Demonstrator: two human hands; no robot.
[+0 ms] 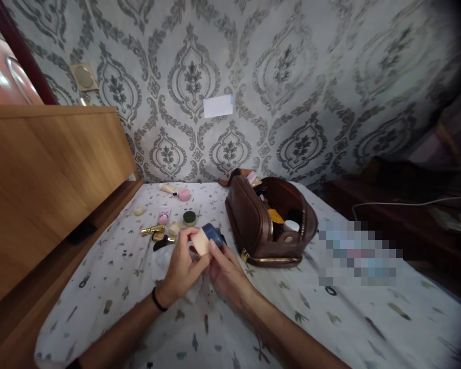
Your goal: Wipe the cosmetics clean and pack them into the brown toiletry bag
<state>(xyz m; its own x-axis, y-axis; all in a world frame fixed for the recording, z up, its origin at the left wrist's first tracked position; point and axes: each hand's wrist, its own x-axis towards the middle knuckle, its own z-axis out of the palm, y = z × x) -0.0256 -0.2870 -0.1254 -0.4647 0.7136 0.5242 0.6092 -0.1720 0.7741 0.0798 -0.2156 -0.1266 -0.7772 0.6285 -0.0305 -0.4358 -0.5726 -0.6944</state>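
Between my two hands is a small cosmetic jar (212,234), cream-coloured at its left end and dark blue at its right, tilted above the cloth. My left hand (183,269) has its fingers closed around the cream end. On the blue end, the fingers and thumb of my right hand (232,277) are pressed. Just beyond the left hand lie a gold tube (152,230), a dark green-lidded jar (189,218) and a small pale jar (174,228). To the right of the hands stands a brown cosmetic bag (249,220), unzipped, with several items inside.
A white patterned cloth (111,307) covers the surface. Farther back are a pink round container (184,195), a cream tube (168,189) and a lilac item (164,214). Wooden furniture (54,179) borders the left, a papered wall (192,66) the back. A blurred patch sits at right.
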